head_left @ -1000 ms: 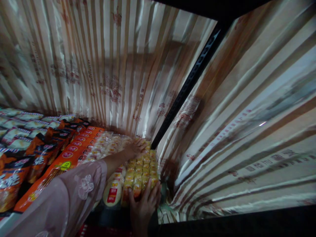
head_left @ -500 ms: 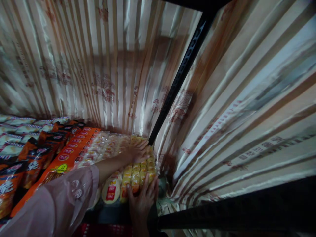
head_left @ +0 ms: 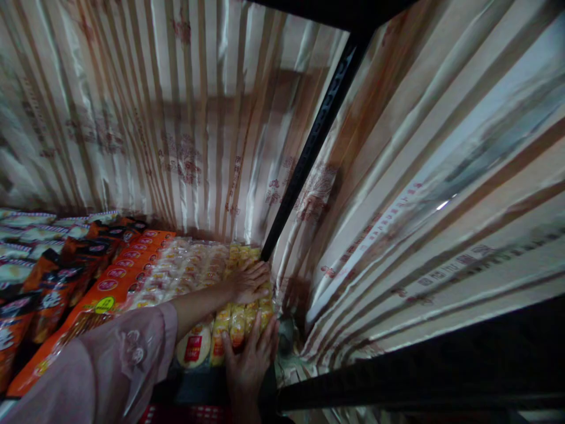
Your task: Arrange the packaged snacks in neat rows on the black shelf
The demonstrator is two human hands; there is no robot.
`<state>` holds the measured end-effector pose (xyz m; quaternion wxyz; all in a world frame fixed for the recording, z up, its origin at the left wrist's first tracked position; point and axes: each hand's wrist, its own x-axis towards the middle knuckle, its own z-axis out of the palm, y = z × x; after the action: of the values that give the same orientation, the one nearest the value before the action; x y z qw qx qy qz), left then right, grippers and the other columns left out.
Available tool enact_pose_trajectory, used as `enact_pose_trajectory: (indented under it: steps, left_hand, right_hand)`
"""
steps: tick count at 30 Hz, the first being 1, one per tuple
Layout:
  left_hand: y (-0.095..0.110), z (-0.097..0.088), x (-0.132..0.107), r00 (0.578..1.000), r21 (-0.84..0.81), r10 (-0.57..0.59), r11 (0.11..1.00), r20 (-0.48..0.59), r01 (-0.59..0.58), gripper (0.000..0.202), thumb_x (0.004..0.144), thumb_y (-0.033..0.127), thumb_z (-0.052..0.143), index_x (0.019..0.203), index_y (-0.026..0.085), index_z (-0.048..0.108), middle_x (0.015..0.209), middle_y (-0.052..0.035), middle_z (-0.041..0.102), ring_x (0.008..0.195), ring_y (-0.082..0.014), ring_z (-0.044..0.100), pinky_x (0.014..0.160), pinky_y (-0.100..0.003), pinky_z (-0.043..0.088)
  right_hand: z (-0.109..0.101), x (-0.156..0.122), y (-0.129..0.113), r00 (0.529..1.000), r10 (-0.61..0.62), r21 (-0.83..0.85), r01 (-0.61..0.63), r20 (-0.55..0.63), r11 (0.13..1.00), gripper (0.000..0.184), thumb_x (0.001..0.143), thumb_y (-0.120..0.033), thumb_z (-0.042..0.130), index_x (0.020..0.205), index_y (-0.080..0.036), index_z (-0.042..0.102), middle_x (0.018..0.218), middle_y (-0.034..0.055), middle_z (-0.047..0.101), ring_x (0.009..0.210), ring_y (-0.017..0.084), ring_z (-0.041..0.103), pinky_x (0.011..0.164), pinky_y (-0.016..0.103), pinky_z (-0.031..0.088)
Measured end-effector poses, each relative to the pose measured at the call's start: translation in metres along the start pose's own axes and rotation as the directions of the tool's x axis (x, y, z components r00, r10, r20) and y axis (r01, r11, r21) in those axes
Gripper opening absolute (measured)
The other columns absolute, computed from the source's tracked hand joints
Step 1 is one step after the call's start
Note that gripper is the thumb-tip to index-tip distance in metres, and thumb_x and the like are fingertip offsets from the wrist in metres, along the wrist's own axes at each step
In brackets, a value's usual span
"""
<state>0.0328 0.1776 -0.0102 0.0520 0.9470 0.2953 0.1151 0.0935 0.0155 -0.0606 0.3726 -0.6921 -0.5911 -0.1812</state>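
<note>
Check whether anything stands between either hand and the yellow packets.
Nothing visible does: the left hand rests on top of the yellow packets, and the right hand appears to touch their near end.

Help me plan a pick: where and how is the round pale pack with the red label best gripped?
Probably pinch the round pale pack by its near rim, coming from the front of the shelf. Its labelled face is turned toward the viewer and no pack covers that rim, whereas yellow packs stand along its right side and the left forearm passes just above it in the picture.
</note>
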Motion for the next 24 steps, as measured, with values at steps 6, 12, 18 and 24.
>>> enact_pose_trajectory:
  steps: [6, 12, 18, 24]
  left_hand:
    - [0.015, 0.0, -0.016, 0.991, -0.087, 0.024, 0.996, 0.129, -0.013, 0.066, 0.093, 0.054, 0.018, 0.144, 0.012, 0.021, 0.151, -0.0116, 0.017, 0.141, -0.0219, 0.012, 0.114, -0.043, 0.005]
    - [0.019, -0.017, -0.019, 0.996, -0.088, -0.009, 0.996, 0.089, 0.016, 0.061, 0.094, 0.051, 0.023, 0.142, 0.013, 0.029, 0.15, -0.0119, 0.023, 0.14, -0.0227, 0.013, 0.114, -0.043, 0.004]
    - [0.001, -0.02, -0.031, 0.988, -0.065, -0.108, 0.991, 0.11, 0.115, 0.062, 0.094, 0.052, 0.019, 0.144, 0.016, 0.023, 0.153, -0.01, 0.014, 0.141, -0.0224, 0.005, 0.113, -0.047, 0.003]
    - [-0.001, -0.022, -0.036, 0.967, -0.077, -0.152, 0.982, 0.204, 0.171, 0.06, 0.094, 0.05, 0.019, 0.143, 0.016, 0.024, 0.153, -0.0105, 0.013, 0.141, -0.022, 0.003, 0.113, -0.048, 0.004]
  right_hand:
    - [-0.001, 0.0, -0.002, 1.0, 0.02, 0.023, -0.021, 0.015, 1.0, 0.087, 0.078, -0.068, 0.045, 0.138, -0.007, 0.033, 0.145, 0.028, 0.024, 0.133, 0.041, 0.022, 0.094, 0.06, 0.034]
    - [0.001, -0.001, -0.002, 1.0, 0.015, 0.045, -0.015, 0.004, 0.999, 0.089, 0.078, -0.07, 0.042, 0.139, -0.006, 0.031, 0.144, 0.0283, 0.023, 0.134, 0.041, 0.019, 0.097, 0.059, 0.031]
    - [0.001, -0.002, -0.002, 1.0, 0.025, 0.057, -0.026, 0.017, 0.998, 0.089, 0.079, -0.068, 0.044, 0.141, -0.008, 0.027, 0.148, 0.0262, 0.017, 0.135, 0.04, 0.016, 0.098, 0.059, 0.03]
    - [0.001, -0.002, -0.005, 0.997, 0.056, 0.045, -0.059, 0.048, 0.997, 0.089, 0.079, -0.069, 0.04, 0.142, -0.007, 0.026, 0.148, 0.0269, 0.016, 0.136, 0.039, 0.014, 0.098, 0.06, 0.028]
